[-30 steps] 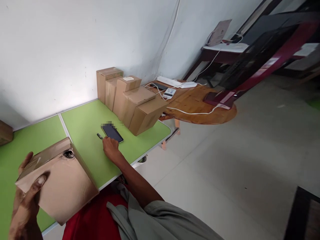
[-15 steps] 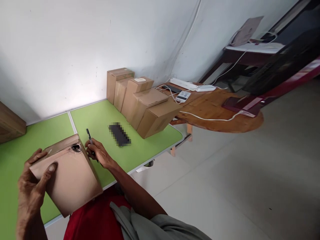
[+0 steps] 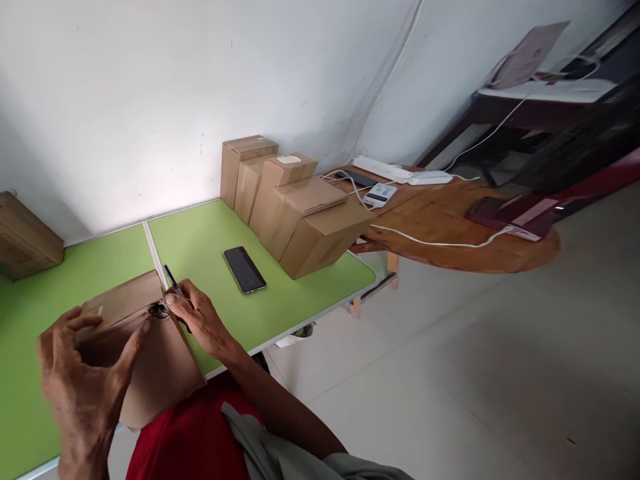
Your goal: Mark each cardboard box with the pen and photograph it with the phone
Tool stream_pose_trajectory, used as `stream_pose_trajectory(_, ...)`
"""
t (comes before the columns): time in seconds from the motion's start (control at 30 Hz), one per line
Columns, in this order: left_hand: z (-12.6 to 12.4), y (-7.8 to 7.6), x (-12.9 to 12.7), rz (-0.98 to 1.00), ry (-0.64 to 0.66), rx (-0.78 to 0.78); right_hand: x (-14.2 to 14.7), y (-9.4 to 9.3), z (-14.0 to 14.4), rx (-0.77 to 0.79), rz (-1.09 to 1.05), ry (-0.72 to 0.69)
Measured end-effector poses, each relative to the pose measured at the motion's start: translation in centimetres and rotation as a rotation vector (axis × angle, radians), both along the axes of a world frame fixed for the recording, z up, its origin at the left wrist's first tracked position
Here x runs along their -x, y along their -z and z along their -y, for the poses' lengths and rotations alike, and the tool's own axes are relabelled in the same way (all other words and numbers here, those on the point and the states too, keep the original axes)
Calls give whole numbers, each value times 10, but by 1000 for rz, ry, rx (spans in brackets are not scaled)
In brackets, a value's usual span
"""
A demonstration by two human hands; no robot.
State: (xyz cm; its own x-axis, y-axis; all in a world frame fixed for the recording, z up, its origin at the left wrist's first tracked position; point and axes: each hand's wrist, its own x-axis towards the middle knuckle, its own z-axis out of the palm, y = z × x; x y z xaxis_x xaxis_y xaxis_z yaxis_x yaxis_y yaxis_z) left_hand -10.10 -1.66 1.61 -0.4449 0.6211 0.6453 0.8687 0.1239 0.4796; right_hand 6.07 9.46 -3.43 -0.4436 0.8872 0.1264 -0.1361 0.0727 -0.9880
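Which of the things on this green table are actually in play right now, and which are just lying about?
In play:
- brown cardboard box with a torn hole, gripped by the left hand
- slim dark pen, held in the right hand at the hole

Lying about:
- black smartphone
- row of sealed cardboard boxes
- white power strip on the wooden table

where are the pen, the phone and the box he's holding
pen (image 3: pixel 170 280), head view, on the dark barrel above the right hand's fingers
phone (image 3: pixel 244 269), head view, middle of the dark screen
cardboard box (image 3: pixel 163 363), head view, on its bare front face
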Motion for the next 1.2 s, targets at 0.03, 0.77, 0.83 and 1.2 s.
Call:
stream_pose_trajectory(0.03,-1,0,-3,-9,-33,13,0,-2,2,1,-9,-4)
stream_pose_trajectory(0.77,-11,6,-14,-164,-84,10,1,-22,12,-55,42,85)
stream_pose_trajectory(0.83,-8,10,-4,-215,-10,-3,-4,-19,8,-28,30,46)
stream_pose_trajectory(1.2,-2,22,23,-241,173,-27,-24,-23,-17,67,-444,237)
